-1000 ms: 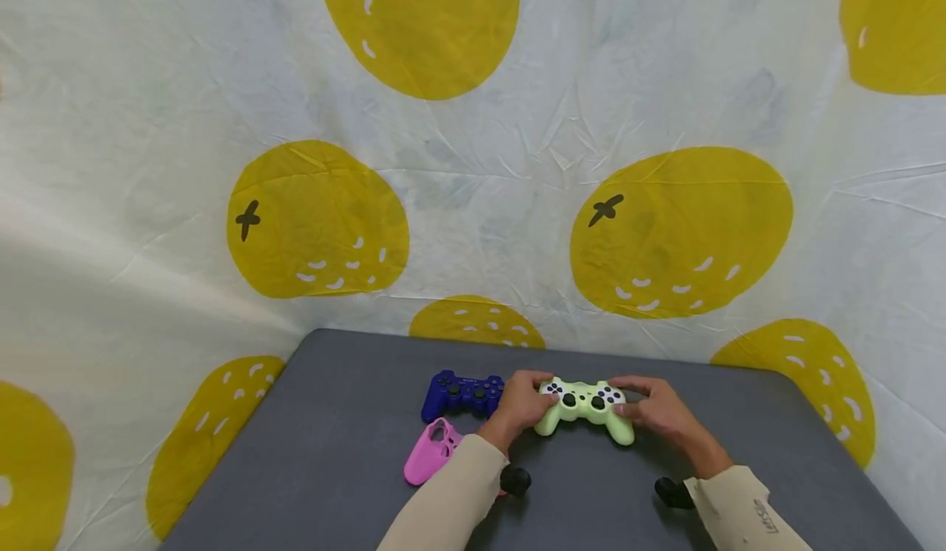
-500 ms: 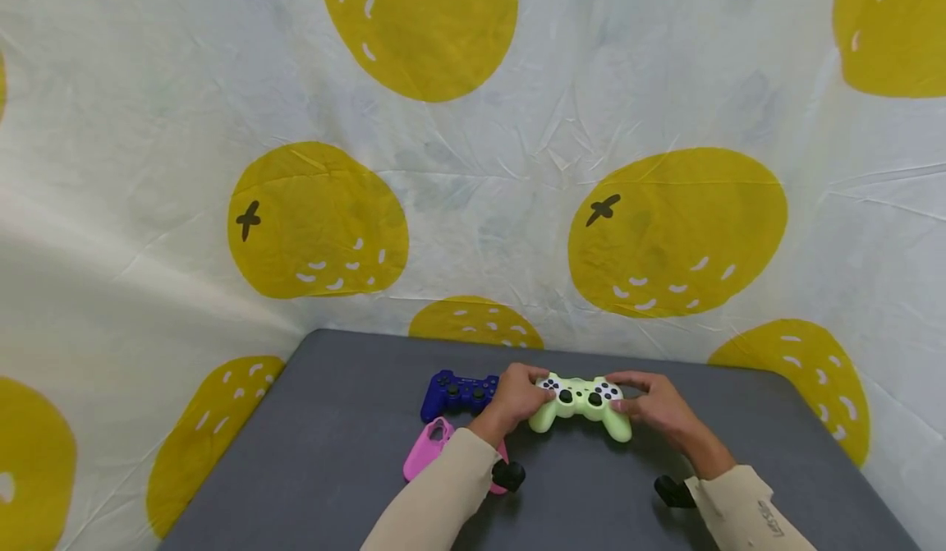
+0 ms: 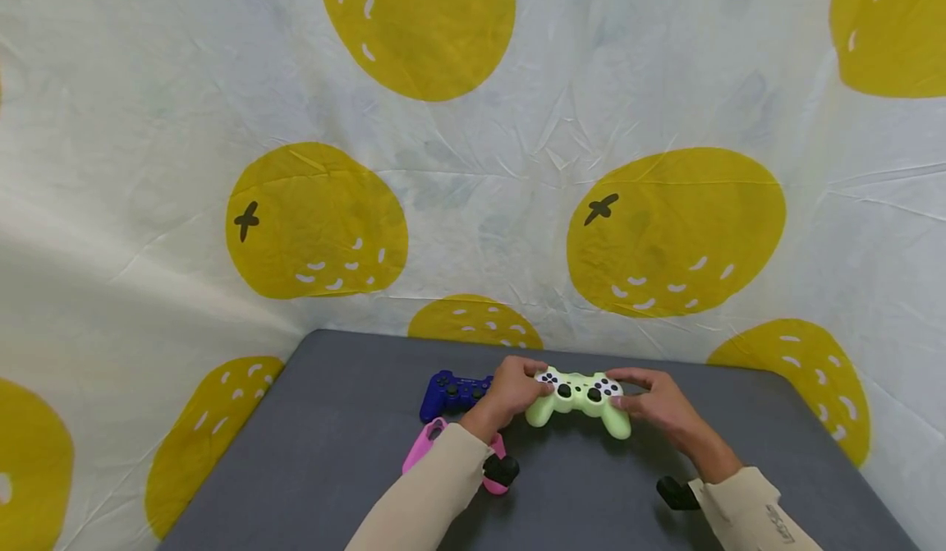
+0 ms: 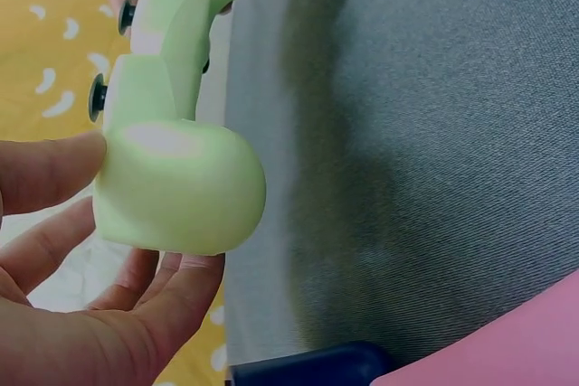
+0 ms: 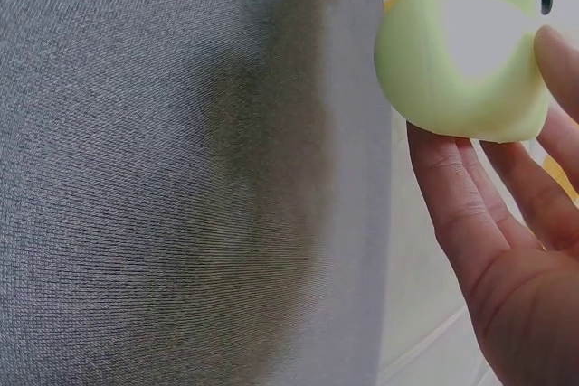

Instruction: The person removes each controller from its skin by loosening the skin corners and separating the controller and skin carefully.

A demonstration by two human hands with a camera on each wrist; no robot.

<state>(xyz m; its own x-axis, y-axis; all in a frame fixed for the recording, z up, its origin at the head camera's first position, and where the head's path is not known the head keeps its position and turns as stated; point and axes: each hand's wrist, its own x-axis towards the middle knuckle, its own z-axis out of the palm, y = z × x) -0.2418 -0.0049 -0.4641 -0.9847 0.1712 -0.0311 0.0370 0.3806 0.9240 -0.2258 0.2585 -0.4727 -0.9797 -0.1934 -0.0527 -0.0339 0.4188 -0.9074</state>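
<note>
Both hands hold a game controller [image 3: 579,397] dressed in a pale green cover, its white face with black sticks turned up. My left hand [image 3: 510,389] grips its left end, thumb on the face and fingers underneath. At the other end, my right hand [image 3: 658,407] pinches it the same way, thumb near the buttons. The left wrist view shows the green cover [image 4: 181,187] raised above the grey surface, its shadow below. In the right wrist view the rounded grip end [image 5: 457,70] rests against the fingers.
A dark blue controller [image 3: 441,395] lies on the grey table [image 3: 332,452], partly behind the left hand. A pink controller cover [image 3: 420,450] lies nearer, mostly under the left forearm. A white cloth [image 3: 488,231] with yellow fruit prints hangs behind the table.
The green-covered controller has shifted slightly left and up in the head view, the left hand moving with it. More of the blue controller is now covered by that hand.
</note>
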